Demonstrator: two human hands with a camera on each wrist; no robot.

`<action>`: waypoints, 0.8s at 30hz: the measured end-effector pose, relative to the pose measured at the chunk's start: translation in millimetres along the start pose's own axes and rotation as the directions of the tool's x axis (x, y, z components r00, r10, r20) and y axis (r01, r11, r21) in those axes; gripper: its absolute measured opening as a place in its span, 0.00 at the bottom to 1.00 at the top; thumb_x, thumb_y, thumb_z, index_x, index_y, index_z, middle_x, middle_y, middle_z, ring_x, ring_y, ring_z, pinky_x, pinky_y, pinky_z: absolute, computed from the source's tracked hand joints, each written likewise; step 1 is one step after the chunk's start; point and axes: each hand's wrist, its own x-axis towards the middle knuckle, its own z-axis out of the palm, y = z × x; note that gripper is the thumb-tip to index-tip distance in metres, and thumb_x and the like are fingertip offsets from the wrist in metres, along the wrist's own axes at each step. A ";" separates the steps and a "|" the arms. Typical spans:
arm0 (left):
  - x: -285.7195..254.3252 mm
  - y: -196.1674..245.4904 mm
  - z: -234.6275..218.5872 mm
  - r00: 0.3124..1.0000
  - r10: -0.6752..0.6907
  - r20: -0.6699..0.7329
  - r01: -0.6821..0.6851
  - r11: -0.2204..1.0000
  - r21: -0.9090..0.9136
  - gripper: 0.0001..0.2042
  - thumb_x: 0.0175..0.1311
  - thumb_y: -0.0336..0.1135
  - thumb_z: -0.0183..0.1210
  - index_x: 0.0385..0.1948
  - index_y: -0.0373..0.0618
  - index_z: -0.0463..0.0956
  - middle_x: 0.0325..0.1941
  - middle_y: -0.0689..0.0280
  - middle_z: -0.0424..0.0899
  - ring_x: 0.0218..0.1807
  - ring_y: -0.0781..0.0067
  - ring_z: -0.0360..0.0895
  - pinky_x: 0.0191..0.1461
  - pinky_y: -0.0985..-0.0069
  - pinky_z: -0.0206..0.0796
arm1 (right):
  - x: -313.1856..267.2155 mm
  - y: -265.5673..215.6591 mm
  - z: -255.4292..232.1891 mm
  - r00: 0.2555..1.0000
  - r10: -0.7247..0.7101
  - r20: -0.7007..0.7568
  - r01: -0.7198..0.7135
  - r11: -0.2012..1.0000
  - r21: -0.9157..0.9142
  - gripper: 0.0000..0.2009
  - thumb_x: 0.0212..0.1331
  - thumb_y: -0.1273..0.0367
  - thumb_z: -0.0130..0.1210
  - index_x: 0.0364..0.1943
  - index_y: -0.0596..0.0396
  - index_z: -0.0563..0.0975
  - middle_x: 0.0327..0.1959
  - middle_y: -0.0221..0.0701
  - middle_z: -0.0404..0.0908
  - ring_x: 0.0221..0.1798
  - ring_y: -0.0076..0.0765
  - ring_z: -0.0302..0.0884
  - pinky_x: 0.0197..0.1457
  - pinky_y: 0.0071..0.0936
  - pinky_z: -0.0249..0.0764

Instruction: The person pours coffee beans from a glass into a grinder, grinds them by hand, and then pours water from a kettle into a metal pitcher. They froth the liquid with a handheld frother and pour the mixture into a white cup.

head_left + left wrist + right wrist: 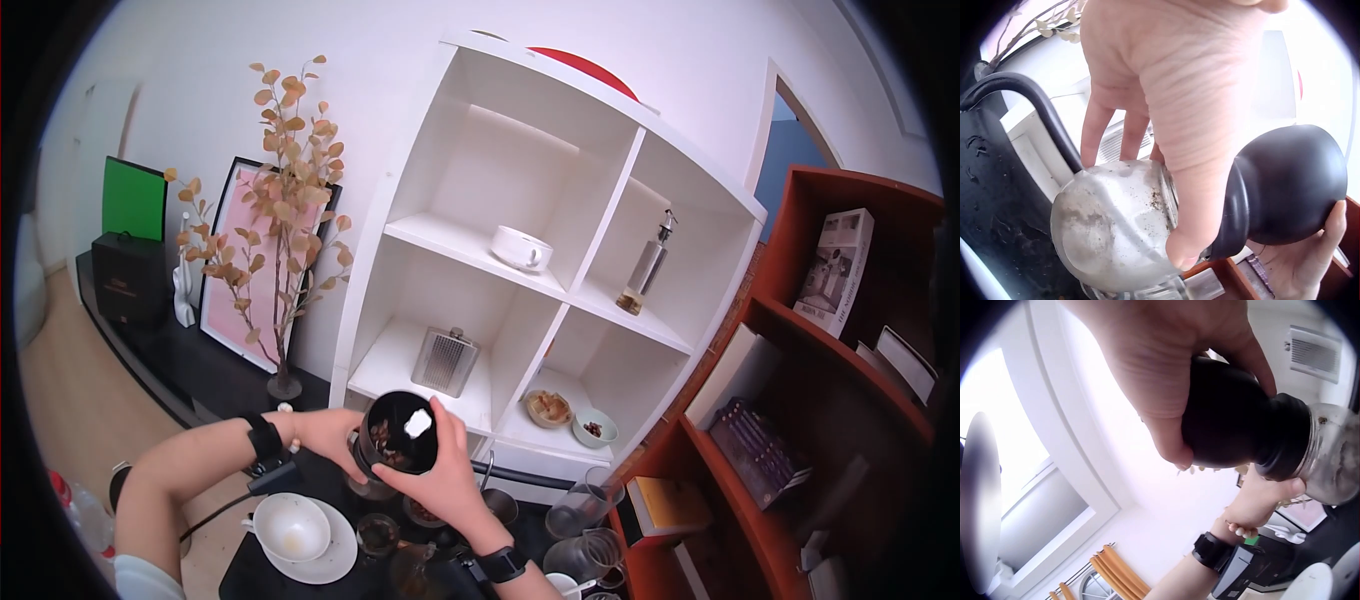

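A black grinder-like vessel (410,465) is held tilted, its open mouth facing the head camera; brown pieces and a bright white patch show inside. Joined to its narrow end is a glass jar (1110,225), smudged and dotted with dark specks. My left hand (325,438) grips the jar around its neck, thumb on the near side (1194,231). Curled round the wide black part (1222,419) is my right hand (450,485), with the thumb and fingers on opposite sides in the right wrist view. What the jar contains is unclear.
Below my hands, a white cup (291,527) on a saucer (340,560), a small glass (378,535) and glass jugs (585,555) crowd the black table. Behind stands a white shelf (500,265) with a flask (445,362) and bowls (549,407). A cable (215,512) runs at left.
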 end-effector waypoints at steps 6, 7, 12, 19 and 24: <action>-55.7 48.6 21.3 0.951 0.256 -0.170 -0.281 0.950 -0.137 0.29 0.35 0.34 0.68 0.44 0.39 0.65 0.39 0.65 0.75 0.42 0.78 0.71 0.47 0.78 0.64 | -25.1 -83.8 -34.3 0.983 -0.065 0.173 0.065 0.998 0.006 0.48 0.31 0.61 0.66 0.57 0.63 0.48 0.53 0.46 0.52 0.58 0.45 0.54 0.58 0.31 0.57; -72.7 62.7 32.5 0.946 0.222 -0.236 -0.272 0.940 -0.207 0.30 0.35 0.34 0.68 0.45 0.38 0.64 0.40 0.64 0.75 0.42 0.77 0.71 0.47 0.78 0.64 | -34.4 -94.7 -35.8 0.970 -0.103 0.221 0.106 0.994 -0.004 0.48 0.33 0.61 0.65 0.58 0.64 0.46 0.54 0.47 0.50 0.57 0.47 0.55 0.58 0.32 0.57; -138.3 49.9 101.7 0.981 0.096 -0.167 -0.116 0.987 -0.113 0.34 0.37 0.37 0.67 0.49 0.37 0.60 0.43 0.59 0.72 0.44 0.70 0.71 0.50 0.76 0.61 | -91.1 -120.1 -23.3 0.909 -0.114 0.400 0.108 0.993 0.037 0.49 0.29 0.63 0.66 0.57 0.63 0.47 0.54 0.49 0.49 0.57 0.54 0.53 0.55 0.34 0.58; -145.3 43.2 152.7 0.979 -0.028 -0.202 -0.052 0.924 -0.378 0.36 0.37 0.36 0.66 0.52 0.38 0.57 0.49 0.59 0.68 0.50 0.70 0.66 0.54 0.75 0.58 | -130.1 -99.4 -9.3 0.871 -0.006 0.491 -0.020 0.999 0.047 0.48 0.32 0.63 0.65 0.58 0.61 0.46 0.56 0.48 0.48 0.57 0.54 0.53 0.55 0.36 0.58; -133.4 36.2 158.3 0.992 -0.019 -0.122 -0.012 0.968 -0.252 0.37 0.36 0.38 0.67 0.51 0.37 0.58 0.48 0.57 0.69 0.49 0.66 0.67 0.54 0.75 0.58 | -141.5 -82.9 -6.4 0.882 0.027 0.471 -0.048 0.998 0.031 0.49 0.32 0.64 0.66 0.59 0.59 0.45 0.56 0.48 0.48 0.58 0.53 0.52 0.55 0.35 0.58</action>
